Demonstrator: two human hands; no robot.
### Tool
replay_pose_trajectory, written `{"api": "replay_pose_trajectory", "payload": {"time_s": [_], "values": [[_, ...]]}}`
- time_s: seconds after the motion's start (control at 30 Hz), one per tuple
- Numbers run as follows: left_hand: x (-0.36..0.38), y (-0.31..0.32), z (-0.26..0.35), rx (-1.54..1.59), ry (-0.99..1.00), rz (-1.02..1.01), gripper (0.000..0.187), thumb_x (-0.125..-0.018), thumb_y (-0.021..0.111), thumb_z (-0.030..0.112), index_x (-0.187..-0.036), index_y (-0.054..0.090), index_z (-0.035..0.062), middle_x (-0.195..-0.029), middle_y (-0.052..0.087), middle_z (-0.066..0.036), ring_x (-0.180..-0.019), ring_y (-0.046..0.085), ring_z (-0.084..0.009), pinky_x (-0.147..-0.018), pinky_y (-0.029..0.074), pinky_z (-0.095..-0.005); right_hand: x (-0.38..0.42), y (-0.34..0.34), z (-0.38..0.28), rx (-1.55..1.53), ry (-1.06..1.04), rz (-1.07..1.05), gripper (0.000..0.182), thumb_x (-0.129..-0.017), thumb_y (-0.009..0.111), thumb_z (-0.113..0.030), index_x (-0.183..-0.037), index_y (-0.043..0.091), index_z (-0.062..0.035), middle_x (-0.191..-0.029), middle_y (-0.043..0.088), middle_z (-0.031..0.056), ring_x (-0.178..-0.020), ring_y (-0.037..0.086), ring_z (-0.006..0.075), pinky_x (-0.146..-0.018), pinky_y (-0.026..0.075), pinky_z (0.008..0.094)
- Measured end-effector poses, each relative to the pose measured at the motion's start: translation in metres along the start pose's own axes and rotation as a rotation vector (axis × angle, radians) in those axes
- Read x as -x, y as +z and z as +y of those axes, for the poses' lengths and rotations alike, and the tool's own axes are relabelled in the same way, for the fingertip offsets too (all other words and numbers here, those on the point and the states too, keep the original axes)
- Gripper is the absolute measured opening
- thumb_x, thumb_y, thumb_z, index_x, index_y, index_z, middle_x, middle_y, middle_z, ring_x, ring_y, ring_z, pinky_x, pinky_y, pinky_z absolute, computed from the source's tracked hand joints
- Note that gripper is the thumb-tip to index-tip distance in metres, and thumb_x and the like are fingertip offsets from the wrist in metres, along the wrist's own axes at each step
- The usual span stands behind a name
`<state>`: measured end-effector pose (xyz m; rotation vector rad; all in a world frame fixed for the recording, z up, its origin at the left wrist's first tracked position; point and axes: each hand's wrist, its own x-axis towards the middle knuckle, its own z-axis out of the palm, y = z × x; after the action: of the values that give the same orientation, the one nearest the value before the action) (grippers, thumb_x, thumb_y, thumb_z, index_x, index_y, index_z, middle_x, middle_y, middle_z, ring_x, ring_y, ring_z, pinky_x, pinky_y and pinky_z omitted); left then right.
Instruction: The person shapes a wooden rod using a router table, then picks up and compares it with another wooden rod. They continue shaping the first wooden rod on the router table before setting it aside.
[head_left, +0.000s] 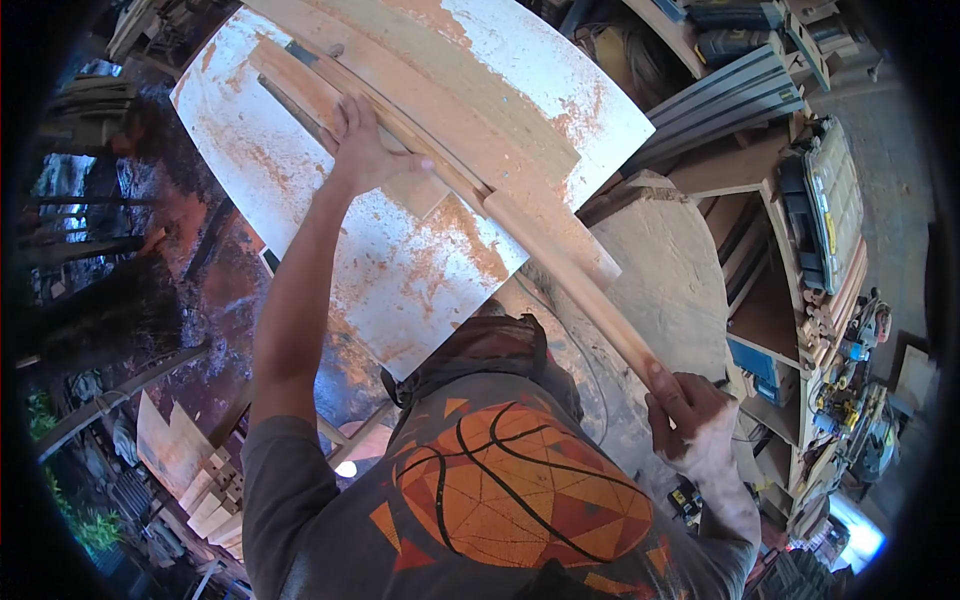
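Observation:
A long wooden strip (570, 275) runs diagonally from the white, dust-covered tabletop (400, 270) out past its edge. My right hand (685, 415) is closed around the near end of the strip, to the right of my body. On the board side, my left hand (365, 150) lies with fingers spread, pressing on wood beside the strip's far part. A flat board (470, 120) lies along the other side of the strip. Under and beside my left hand is another wooden piece (290, 75). Reddish sawdust covers much of the tabletop.
A big round wood slab (660, 270) stands right of the table. Beyond it are an open wooden cabinet (750, 260), a tool case (825, 205) and stacked grey slats (730, 100). Cut wood pieces (180, 450) lie at the lower left. A cable (590, 370) hangs near my waist.

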<state>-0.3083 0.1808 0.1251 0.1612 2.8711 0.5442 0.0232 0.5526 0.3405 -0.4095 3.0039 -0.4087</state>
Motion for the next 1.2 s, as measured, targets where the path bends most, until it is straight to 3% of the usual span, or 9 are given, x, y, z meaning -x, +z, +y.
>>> {"api": "replay_pose_trajectory", "payload": {"time_s": [1.2], "values": [[-0.044, -0.029, -0.036, -0.027, -0.017, -0.001, 0.163, -0.051, 0.086, 0.078, -0.157, 0.001, -0.0129, -0.165, -0.002, -0.036, -0.155, -0.009, -0.0463, -0.122, -0.002, -0.0636, -0.063, -0.007, -0.032, 0.038, -0.009, -0.063, 0.050, -0.078, 0.075, -0.008, -0.127, 0.068, -0.0053, -0.078, 0.064, 0.0120, -0.060, 0.064, 0.0264, -0.051, 0.051, 0.0389]]}}
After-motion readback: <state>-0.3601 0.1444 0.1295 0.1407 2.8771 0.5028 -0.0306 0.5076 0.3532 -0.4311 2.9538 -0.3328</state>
